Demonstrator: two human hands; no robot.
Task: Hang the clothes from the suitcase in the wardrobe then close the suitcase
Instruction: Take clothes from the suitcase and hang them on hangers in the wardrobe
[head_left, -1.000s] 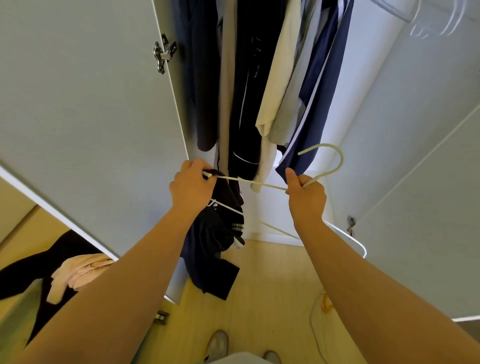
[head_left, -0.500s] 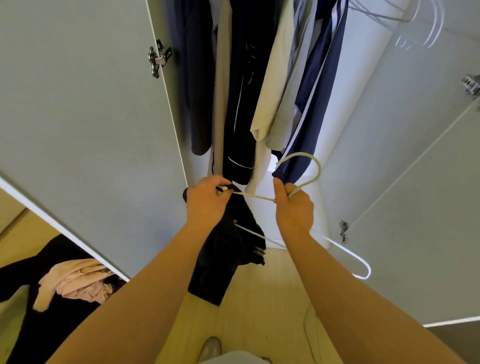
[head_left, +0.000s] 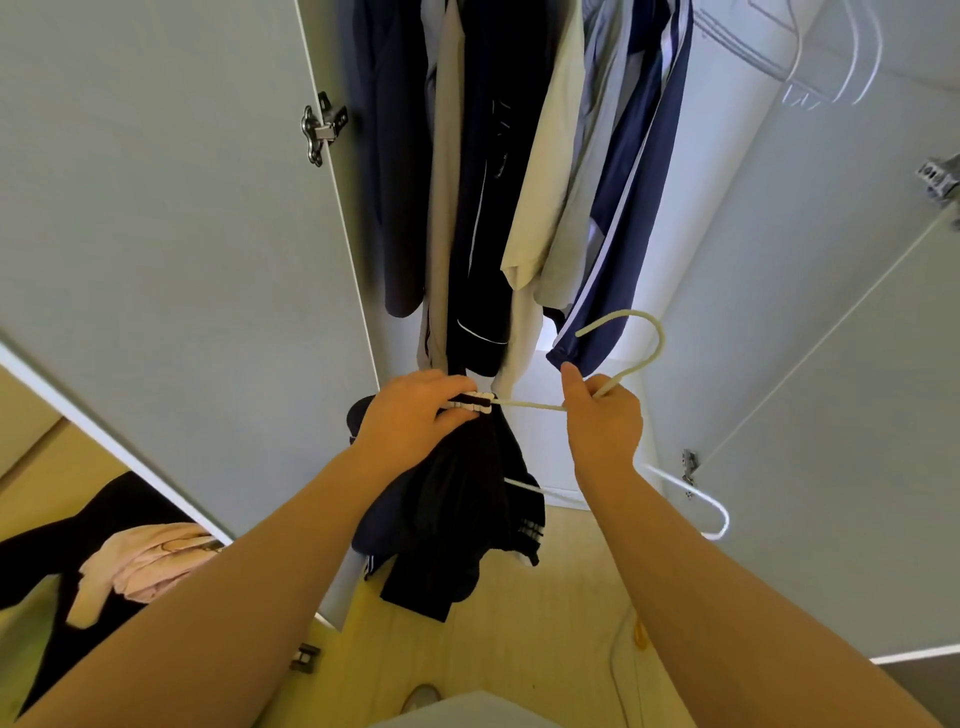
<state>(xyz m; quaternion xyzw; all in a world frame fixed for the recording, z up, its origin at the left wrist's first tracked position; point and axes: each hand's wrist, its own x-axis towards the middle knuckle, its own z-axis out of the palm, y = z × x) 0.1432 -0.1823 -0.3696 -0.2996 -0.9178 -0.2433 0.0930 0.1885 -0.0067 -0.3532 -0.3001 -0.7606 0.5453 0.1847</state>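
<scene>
left hand (head_left: 413, 418) and right hand (head_left: 602, 423) raised forward — both curled, gripping.

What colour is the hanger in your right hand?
Plain off-white, no pattern; the hanger shows best in the head view, the only one.

The hanger (head_left: 661, 343) looks like wire under a matt, faintly fuzzy off-white coating, and the dark garment (head_left: 457, 499) is soft, matt knit cloth with a ribbed striped cuff (head_left: 470, 404) (the ribbing shows as fine raised ridges). The wardrobe door (head_left: 156, 234) on the left is a smooth, matt pale panel carrying a bright, polished metal hinge (head_left: 319, 127), while the hung clothes (head_left: 540, 182) further in are woven cloth, the navy striped piece (head_left: 649, 182) with a slight sheen. The near floor (head_left: 545, 623) is smooth yellowish wood-look board with a soft gloss, and the pink cloth (head_left: 140, 566) at the near left looks matt.
</scene>
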